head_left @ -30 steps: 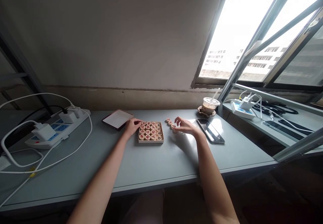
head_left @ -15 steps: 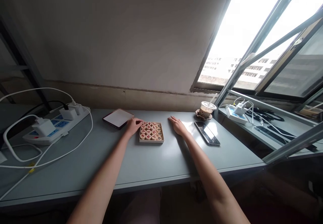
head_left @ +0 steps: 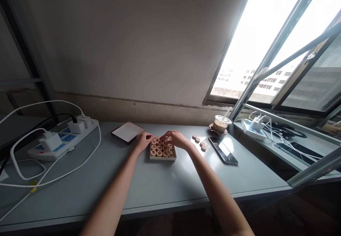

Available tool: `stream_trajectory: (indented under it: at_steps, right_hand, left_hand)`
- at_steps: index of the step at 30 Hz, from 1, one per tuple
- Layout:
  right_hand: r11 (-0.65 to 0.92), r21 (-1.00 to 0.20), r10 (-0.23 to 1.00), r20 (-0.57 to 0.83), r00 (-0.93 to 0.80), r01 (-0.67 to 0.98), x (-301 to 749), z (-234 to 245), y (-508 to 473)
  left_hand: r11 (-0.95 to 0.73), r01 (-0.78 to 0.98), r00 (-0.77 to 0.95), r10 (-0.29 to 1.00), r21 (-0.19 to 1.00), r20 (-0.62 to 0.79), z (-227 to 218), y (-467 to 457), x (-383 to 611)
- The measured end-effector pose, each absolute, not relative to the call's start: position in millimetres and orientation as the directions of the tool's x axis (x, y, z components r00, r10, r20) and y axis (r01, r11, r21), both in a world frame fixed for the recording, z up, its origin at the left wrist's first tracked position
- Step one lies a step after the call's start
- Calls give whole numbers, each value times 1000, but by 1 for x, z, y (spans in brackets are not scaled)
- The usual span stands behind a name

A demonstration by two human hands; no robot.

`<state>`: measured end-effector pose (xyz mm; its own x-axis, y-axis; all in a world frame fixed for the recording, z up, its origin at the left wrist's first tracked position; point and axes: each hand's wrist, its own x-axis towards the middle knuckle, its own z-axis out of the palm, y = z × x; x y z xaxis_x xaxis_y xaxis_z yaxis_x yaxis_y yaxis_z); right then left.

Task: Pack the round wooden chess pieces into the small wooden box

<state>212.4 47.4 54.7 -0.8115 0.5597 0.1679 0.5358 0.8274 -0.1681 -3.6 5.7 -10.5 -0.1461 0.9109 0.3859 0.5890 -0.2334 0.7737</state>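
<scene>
A shallow box of round wooden Chinese chess pieces sits on the desk, its pieces in rows with red characters on several. My left hand is closed at the box's far left corner, thumb and fingers against its edge. Over the far right part of the box is my right hand, fingers bent down onto the pieces there; its fingertips are partly hidden. Several loose chess pieces lie on the desk to the right of the box.
The box lid lies inside up behind my left hand. At right are a phone and an iced drink cup on a coaster. A power strip with white cables occupies the left side.
My right hand has lifted from flat on the desk and moved left over the box. Several loose pieces now show on the desk at right. My left hand stays at the box corner.
</scene>
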Motion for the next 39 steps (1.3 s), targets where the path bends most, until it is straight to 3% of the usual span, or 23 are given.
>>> stream_trajectory:
  at_steps: [9,15,18,21,24,27,33,39]
  right_hand:
    - [725,-204,687,275,-673,658,226,53,55]
    - [459,-242,873,302,-383,855,287,42,70]
    - [363,-269,907,323,-271,892,303,41,74]
    - [452,-317,869,370,-330,834,287,45,68]
    - [687,-402,723,291,-627,605,255,46,54]
    - [771,-418,595,203,-778,480,229,41,41]
    - [742,-276,671,317,-671,612,236,43,41]
    - [390,-233,917,189,-351,891,296,55,55]
  left_hand:
    - [-230,615,-135,912,755,387,-10,7,-6]
    - [-218,631,-130,917,745,378,-9,7,-6]
    - [-211,637,-135,917,741,376,-8,6,-5]
    - [-213,644,-134,914,735,382,-8,5,-4]
    - [-216,651,-135,910,728,391,-7,4,-3]
    - [-221,654,-131,908,724,397,-7,3,-3]
    - [-228,659,-124,907,717,403,-8,3,-5]
    - [-230,663,-125,905,713,408,-10,5,-6]
